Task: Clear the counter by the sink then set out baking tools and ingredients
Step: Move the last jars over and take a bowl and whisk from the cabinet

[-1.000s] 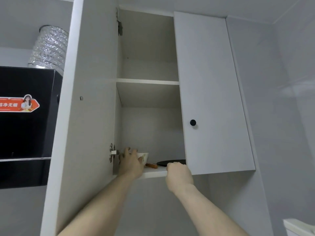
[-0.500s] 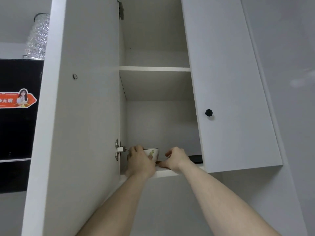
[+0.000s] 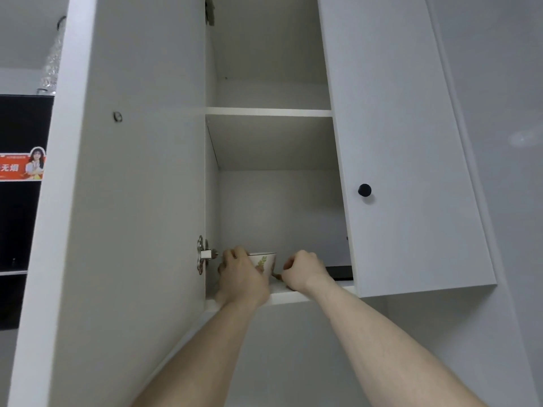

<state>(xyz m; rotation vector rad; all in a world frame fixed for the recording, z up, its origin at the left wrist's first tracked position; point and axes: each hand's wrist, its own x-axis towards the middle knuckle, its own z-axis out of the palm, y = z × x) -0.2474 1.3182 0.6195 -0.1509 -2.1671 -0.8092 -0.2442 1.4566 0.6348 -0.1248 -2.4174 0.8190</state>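
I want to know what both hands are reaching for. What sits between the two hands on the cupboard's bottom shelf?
A leaf-patterned bowl, seen in the head view; the left hand grips it, the right hand is beside it.

— What carries things here?
— The lower shelf [image 3: 282, 296] of the open wall cabinet, low in the frame's centre.
— And on it?
— A white bowl [image 3: 264, 262] with a leaf print at the left, and a flat black object [image 3: 340, 273] to its right, partly hidden behind the closed door.
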